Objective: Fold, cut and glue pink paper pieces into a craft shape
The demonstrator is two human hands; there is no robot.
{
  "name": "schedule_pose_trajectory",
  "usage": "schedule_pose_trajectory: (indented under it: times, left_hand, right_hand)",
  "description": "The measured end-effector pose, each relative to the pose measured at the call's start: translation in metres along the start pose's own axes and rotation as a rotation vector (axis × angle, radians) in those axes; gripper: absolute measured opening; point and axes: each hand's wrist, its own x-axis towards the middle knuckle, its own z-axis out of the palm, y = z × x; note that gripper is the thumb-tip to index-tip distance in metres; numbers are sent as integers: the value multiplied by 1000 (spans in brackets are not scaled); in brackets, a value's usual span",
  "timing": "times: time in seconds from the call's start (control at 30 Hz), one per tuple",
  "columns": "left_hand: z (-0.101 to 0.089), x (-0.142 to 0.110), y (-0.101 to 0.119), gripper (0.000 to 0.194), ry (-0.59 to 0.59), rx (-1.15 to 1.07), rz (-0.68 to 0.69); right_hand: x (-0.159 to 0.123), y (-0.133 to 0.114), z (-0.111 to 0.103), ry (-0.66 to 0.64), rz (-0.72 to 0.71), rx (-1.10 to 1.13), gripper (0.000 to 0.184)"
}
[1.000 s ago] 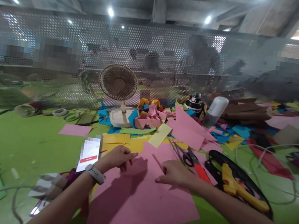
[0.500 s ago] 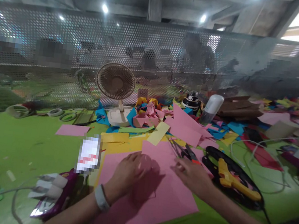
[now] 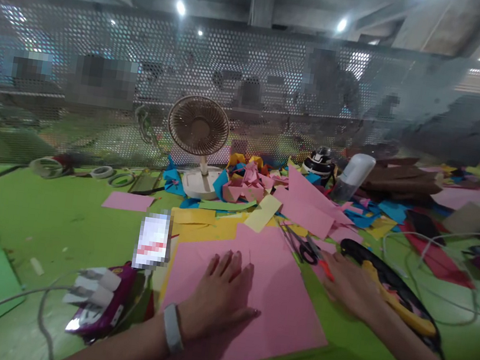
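Observation:
My left hand, with a grey band on its wrist, lies flat and palm down on a large pink paper sheet. Its fingers and thumb are spread. To the right of the sheet, my right hand has its fingers closed around the red end of a slim tool; the hand hides part of it, so its exact kind is unclear. Black-handled scissors lie just left of those fingertips. Beneath the pink sheet, yellow paper shows along the back and left.
A glue gun with a yellow body rests in a black tray. Behind are a desk fan, paper scraps and a white-capped bottle. A phone and a purple power strip with plugs stand left, cables trailing.
My left hand has flattened and spread on the pink sheet. My right hand has moved right, off the sheet, and closed on the red-ended tool. The view has shifted slightly.

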Motion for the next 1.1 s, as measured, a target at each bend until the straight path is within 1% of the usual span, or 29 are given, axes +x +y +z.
schedule_pose_trajectory:
  times: [0.07,0.17,0.23,0.27,0.33,0.43,0.47,0.53,0.57,0.6,0.67,0.7,0.77,0.87,0.97,1.1]
  left_hand:
    - [-6,-3,-1,76,-64,-26,70]
    - [-18,-6,-3,69,-172,-63,193]
    - [-26,-8,-6,68,-228,-80,241]
    - [-28,-9,-8,68,-241,-88,256]
    - [-32,-10,-11,69,-235,-109,296]
    - [-34,-12,-12,67,-160,-137,341]
    - [-33,-13,-11,65,-121,-135,320]
    - [-30,-12,-8,55,-32,-104,210]
    - [-26,-12,-7,50,12,-80,140]
    - [-21,-11,-7,49,51,-53,75]
    - [-9,-9,-8,63,107,-6,-12]
    - [-2,-9,-9,65,117,11,-19]
    - [9,-8,-14,68,102,36,10]
    - [18,-7,-22,62,61,46,58]
    - [16,-7,-28,55,38,44,122]
    - [12,-7,-34,49,30,43,157]
  right_hand:
    - [0,4,-1,39,6,25,46]
    - [-1,8,-5,175,69,82,46]
    - [1,7,-9,241,110,143,43]
    - [2,6,-10,247,111,186,41]
    - [8,1,-13,209,60,299,36]
    - [22,-10,-11,54,-59,524,33]
    - [27,-14,-9,-9,-79,598,34]
    - [38,-21,-7,-106,-111,668,37]
    - [43,-25,-6,-130,-134,649,38]
    - [48,-29,-6,-138,-162,603,38]
    - [55,-38,-5,-119,-209,490,35]
    - [58,-42,-5,-100,-218,448,33]
    - [61,-50,-4,-48,-204,401,27]
    - [63,-60,-2,24,-198,338,25]
    - [62,-64,1,74,-255,269,27]
    - [62,-64,6,145,-369,152,27]
